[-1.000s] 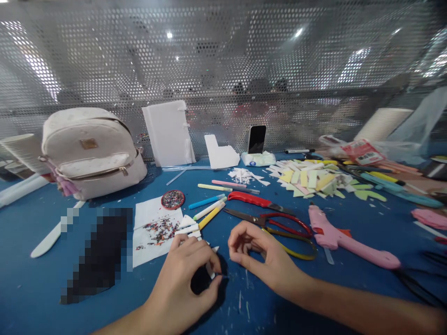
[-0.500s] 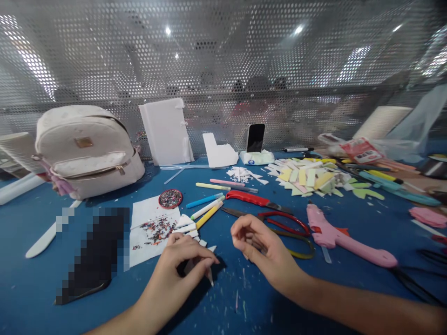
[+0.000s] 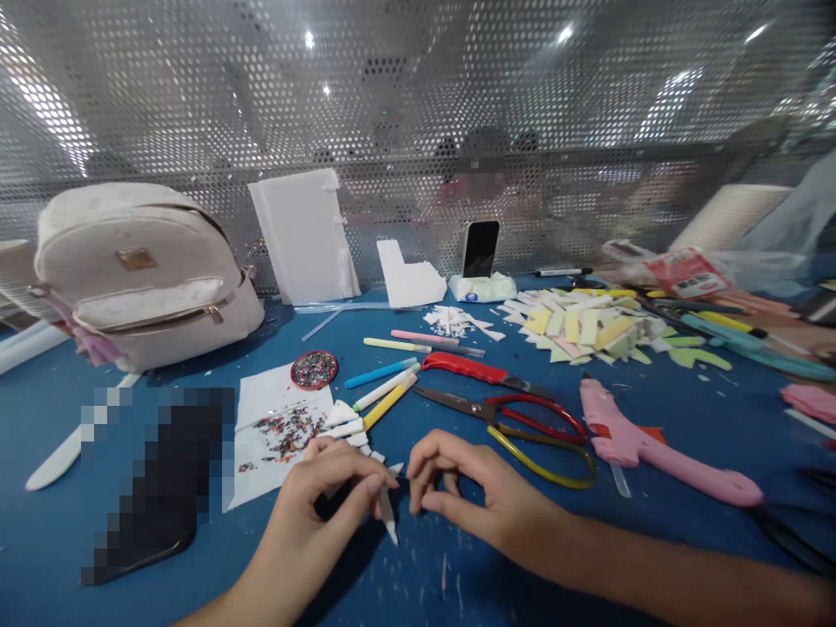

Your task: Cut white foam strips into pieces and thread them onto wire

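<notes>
My left hand (image 3: pixel 333 496) pinches a small white pointed piece (image 3: pixel 388 519) between thumb and fingers, its tip pointing down over the blue table. Close on its right, my right hand (image 3: pixel 467 488) has its fingers curled in toward the thumb; whatever they may hold is hidden. Small white cut pieces (image 3: pixel 349 422) lie just beyond the left hand, partly covered by it. A white sheet (image 3: pixel 252 475) scattered with tiny coloured bits is to the left, with a red-rimmed round dish (image 3: pixel 314 370) of similar bits on its top edge. Scissors (image 3: pixel 470 405) with red and yellow handles rest beyond the right hand.
A pink glue gun (image 3: pixel 659 453) and its cable lie to the right. Several markers (image 3: pixel 392 401) and a red-handled cutter (image 3: pixel 463 368) are in the middle. Behind are a white backpack (image 3: pixel 144 270), a phone (image 3: pixel 482 249) and a pile of paper strips (image 3: pixel 581 326). A dark pixelated object is at left.
My right hand has moved left and slightly down, close to the left hand, uncovering more of the scissors. The left hand still pinches the white piece. The view has shifted slightly.
</notes>
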Action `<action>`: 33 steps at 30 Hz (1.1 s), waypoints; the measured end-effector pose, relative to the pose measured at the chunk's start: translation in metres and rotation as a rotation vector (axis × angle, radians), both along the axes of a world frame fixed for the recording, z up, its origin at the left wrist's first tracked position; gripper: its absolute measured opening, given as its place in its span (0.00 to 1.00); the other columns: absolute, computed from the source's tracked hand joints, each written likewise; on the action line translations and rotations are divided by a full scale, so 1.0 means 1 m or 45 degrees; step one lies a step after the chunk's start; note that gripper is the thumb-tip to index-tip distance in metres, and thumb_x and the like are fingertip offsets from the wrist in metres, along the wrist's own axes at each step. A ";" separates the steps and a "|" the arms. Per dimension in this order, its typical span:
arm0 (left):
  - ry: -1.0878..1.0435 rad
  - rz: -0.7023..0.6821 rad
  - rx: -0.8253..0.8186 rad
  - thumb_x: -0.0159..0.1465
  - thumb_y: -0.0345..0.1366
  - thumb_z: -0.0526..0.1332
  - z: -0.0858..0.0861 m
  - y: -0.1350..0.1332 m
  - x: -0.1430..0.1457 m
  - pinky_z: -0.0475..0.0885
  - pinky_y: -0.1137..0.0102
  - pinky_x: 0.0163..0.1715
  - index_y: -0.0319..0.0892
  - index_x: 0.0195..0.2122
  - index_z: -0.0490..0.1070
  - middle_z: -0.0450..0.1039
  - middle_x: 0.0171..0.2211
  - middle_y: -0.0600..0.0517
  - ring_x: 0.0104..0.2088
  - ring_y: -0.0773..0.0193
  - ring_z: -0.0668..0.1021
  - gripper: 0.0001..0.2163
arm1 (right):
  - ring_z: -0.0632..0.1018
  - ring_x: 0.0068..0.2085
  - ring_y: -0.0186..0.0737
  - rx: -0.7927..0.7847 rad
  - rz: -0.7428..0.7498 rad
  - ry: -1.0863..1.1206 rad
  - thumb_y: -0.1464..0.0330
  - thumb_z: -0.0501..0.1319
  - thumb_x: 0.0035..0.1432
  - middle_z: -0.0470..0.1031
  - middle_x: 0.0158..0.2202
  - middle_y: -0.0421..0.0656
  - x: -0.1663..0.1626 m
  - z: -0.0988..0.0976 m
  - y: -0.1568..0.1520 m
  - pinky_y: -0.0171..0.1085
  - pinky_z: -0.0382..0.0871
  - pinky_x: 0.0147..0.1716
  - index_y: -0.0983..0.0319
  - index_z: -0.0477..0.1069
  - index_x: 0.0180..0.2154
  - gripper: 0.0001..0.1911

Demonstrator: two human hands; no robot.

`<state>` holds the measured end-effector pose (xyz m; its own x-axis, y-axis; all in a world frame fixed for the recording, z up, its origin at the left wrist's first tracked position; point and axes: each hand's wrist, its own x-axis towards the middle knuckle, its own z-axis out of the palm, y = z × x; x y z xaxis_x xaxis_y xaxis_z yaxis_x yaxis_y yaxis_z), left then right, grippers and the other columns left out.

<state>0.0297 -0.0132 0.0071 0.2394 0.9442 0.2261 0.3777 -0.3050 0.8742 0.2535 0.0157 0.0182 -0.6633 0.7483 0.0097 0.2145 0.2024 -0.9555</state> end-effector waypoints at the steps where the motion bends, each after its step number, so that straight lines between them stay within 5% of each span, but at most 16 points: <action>1: -0.030 0.019 -0.005 0.70 0.37 0.58 -0.001 0.000 -0.001 0.63 0.64 0.40 0.48 0.31 0.79 0.77 0.24 0.56 0.31 0.61 0.75 0.12 | 0.78 0.38 0.37 0.004 0.060 -0.022 0.70 0.58 0.68 0.79 0.38 0.41 0.000 0.002 -0.001 0.34 0.68 0.38 0.60 0.68 0.45 0.05; 4: -0.117 0.088 -0.004 0.70 0.37 0.58 -0.002 0.000 -0.003 0.64 0.66 0.37 0.48 0.31 0.78 0.76 0.25 0.55 0.32 0.61 0.75 0.11 | 0.78 0.49 0.39 0.146 0.190 -0.097 0.73 0.55 0.70 0.79 0.46 0.42 -0.001 0.009 -0.003 0.39 0.65 0.54 0.59 0.71 0.47 0.09; 7: -0.144 0.141 0.050 0.69 0.36 0.59 -0.001 -0.001 -0.004 0.65 0.67 0.37 0.49 0.33 0.79 0.75 0.25 0.56 0.32 0.61 0.74 0.10 | 0.73 0.56 0.40 0.291 0.223 -0.186 0.75 0.56 0.68 0.75 0.53 0.43 0.001 0.013 -0.005 0.41 0.61 0.60 0.57 0.71 0.53 0.16; 17: -0.140 0.240 0.108 0.68 0.36 0.58 0.004 -0.001 -0.004 0.65 0.68 0.32 0.47 0.31 0.78 0.74 0.24 0.55 0.29 0.62 0.75 0.10 | 0.76 0.49 0.41 0.366 -0.053 -0.113 0.78 0.54 0.65 0.75 0.47 0.43 0.002 -0.002 -0.002 0.40 0.68 0.52 0.57 0.70 0.48 0.15; 26: -0.115 0.217 0.106 0.68 0.37 0.58 0.004 -0.001 -0.003 0.65 0.69 0.30 0.46 0.31 0.78 0.74 0.23 0.55 0.28 0.62 0.74 0.11 | 0.76 0.51 0.41 0.401 -0.008 -0.144 0.78 0.55 0.64 0.75 0.48 0.44 0.001 0.000 -0.002 0.40 0.68 0.52 0.58 0.72 0.48 0.15; 33: -0.124 0.156 -0.002 0.68 0.39 0.58 -0.001 -0.001 -0.004 0.65 0.69 0.30 0.46 0.32 0.78 0.74 0.24 0.53 0.30 0.61 0.74 0.11 | 0.78 0.43 0.42 0.298 0.242 -0.185 0.75 0.68 0.57 0.82 0.33 0.40 -0.002 0.010 -0.006 0.40 0.65 0.50 0.60 0.72 0.44 0.14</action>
